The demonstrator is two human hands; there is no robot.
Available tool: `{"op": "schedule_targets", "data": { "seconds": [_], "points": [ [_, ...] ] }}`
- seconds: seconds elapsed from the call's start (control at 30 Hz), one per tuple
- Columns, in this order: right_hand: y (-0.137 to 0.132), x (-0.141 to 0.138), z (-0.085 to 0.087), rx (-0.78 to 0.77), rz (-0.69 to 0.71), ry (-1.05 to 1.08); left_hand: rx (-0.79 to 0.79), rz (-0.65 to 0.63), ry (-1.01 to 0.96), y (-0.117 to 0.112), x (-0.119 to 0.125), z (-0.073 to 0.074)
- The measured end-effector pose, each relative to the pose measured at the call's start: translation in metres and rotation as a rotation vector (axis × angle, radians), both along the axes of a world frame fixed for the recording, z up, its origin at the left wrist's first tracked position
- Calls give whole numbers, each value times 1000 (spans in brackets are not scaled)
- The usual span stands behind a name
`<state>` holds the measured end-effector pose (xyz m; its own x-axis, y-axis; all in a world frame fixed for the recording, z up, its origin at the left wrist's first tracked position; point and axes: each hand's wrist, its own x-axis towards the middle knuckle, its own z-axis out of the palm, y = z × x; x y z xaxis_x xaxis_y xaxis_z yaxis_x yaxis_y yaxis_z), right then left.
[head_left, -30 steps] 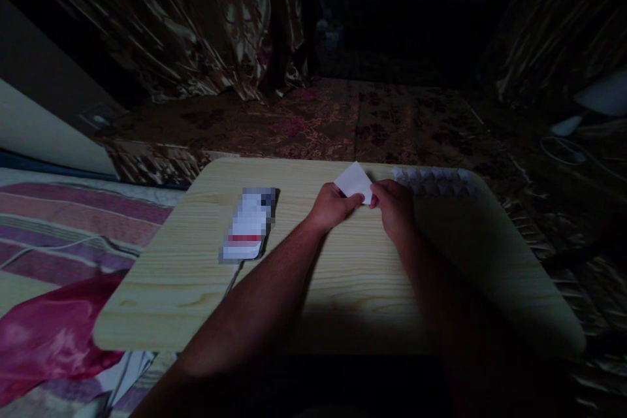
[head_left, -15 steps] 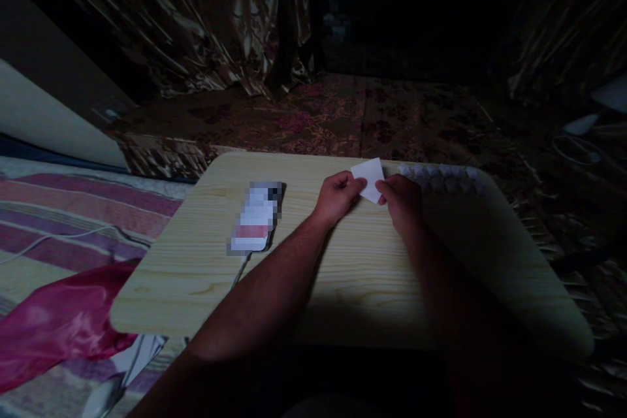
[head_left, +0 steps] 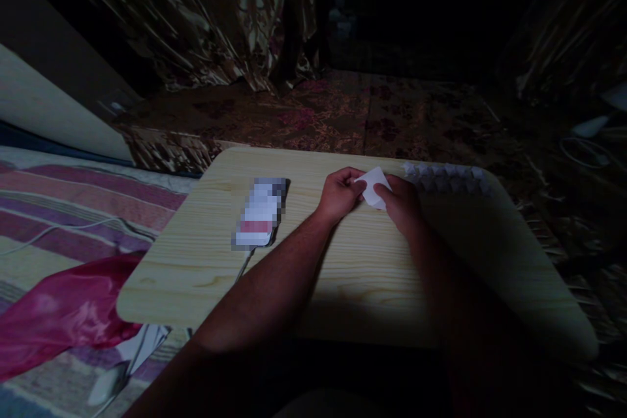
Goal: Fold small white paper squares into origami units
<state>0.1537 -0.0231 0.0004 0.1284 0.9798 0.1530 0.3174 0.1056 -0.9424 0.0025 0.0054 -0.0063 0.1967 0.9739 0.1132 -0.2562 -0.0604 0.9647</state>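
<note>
A small square of white paper [head_left: 374,183] is held over the far part of the wooden table [head_left: 289,281]. My left hand [head_left: 340,194] pinches its left corner, thumb on top. On the other side my right hand [head_left: 402,201] grips it, its thumb lying across the paper's face and the fingers hidden beneath. Just right of my right hand, several folded white paper pieces [head_left: 445,179] stand in rows along the table's far edge, dim in the shadow.
A phone [head_left: 259,212], blurred out, lies left of my hands with a cable [head_left: 243,266] running off it. Left of the table are a striped bed cover [head_left: 88,183] and a shiny pink cloth [head_left: 78,307]. A patterned covered ledge [head_left: 304,111] lies beyond.
The paper has turned and tilted between my hands, and my right thumb now reaches further over it. The whole view has shifted slightly.
</note>
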Motion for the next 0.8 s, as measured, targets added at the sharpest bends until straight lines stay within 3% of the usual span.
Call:
{"op": "schedule_targets", "data": {
  "seconds": [0.37,0.6,0.8],
  "points": [
    [-4,2,-2,84,96,127,-56,-15,-48,-1,-2,6],
    [-1,3,-1,-29,144,358,-27,9,-28,0,-2,5],
    [-1,9,-2,-35,195,311,-31,13,-32,0,-2,5]
  ]
}}
